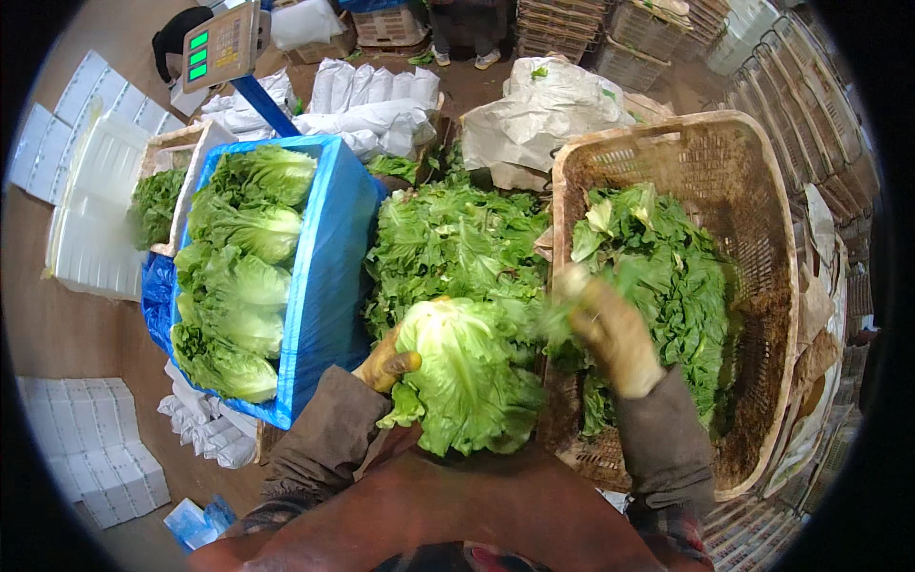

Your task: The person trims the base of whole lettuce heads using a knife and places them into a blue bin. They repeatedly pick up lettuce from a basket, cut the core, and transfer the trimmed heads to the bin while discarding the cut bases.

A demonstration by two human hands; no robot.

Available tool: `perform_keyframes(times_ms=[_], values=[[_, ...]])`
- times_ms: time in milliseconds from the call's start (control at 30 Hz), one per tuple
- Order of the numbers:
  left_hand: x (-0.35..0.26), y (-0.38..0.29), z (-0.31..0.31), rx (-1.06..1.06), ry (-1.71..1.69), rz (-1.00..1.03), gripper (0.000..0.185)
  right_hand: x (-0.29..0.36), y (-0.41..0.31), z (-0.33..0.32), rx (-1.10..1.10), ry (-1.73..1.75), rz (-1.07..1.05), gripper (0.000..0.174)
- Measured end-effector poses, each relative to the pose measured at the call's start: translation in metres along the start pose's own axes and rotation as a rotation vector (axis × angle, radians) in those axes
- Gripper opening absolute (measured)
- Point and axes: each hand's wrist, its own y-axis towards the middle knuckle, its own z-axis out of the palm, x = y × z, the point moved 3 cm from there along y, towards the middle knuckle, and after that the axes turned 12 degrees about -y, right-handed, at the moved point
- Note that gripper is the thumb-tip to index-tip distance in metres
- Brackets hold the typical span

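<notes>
My left hand, in a yellowed work glove, grips a head of leaf lettuce near its base, in front of my body. Over the near wall of a brown plastic crate, my gloved right hand is blurred, with torn green leaf at its fingers; whether they grip it I cannot tell. Loose leaves lie inside that crate. Between the crate and a blue-lined box is a heap of leafy greens. Several lettuce heads stand in a row in the blue-lined box.
A scale display rises on a blue post behind the blue-lined box. White wrapped bundles and crumpled pale sheeting lie beyond the greens. White boxes stand at left, stacked crates at right. A person's legs show at the top.
</notes>
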Motion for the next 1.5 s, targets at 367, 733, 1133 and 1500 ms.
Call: perform_keyframes(times_ms=[367,733,1133,1500], values=[[0.001,-0.061,0.016,0.043,0.084,-0.121,0.115,-0.07,-0.015,0.056,0.258,-0.939,0.119,0.022],[-0.047,0.01,-0.098,0.11,1.051,-0.118,0.1,-0.052,-0.061,0.113,0.234,0.596,0.285,0.05],[0.182,-0.008,-0.035,0.037,-0.541,-0.22,0.082,-0.038,-0.025,-0.022,-0.339,-0.748,0.109,0.081],[-0.053,-0.002,-0.04,-0.187,0.345,0.668,0.102,-0.004,0.034,0.144,0.297,0.946,0.05,0.057]])
